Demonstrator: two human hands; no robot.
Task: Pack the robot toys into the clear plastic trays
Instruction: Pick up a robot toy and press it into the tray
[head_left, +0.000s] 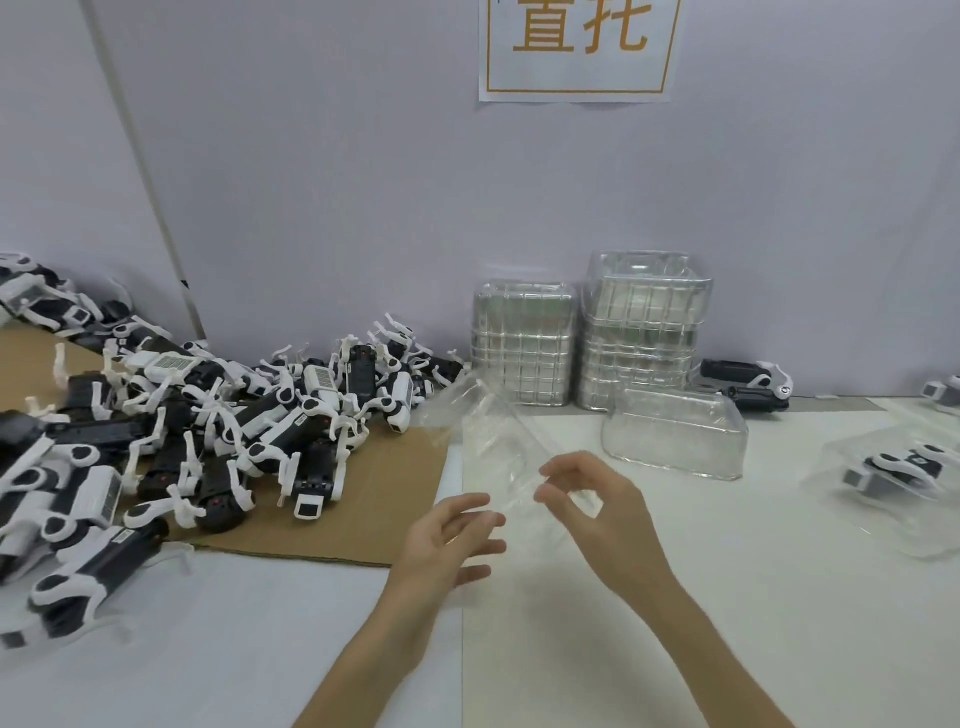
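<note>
1 clear tray (485, 434): right hand (597, 512) pinches it, left hand (449, 540) spread beside; sign (579, 78) ends "托".

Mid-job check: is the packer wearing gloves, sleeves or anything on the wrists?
No. The left hand and right hand are bare, no gloves. The left forearm and right forearm are uncovered to the frame edge; no sleeves, watch, bands or rings visible.

White flat worktable (675, 597)
Brown cardboard sheet (384, 499) lies at left; stacked clear plastic trays (524, 343) stand at the back.
</note>
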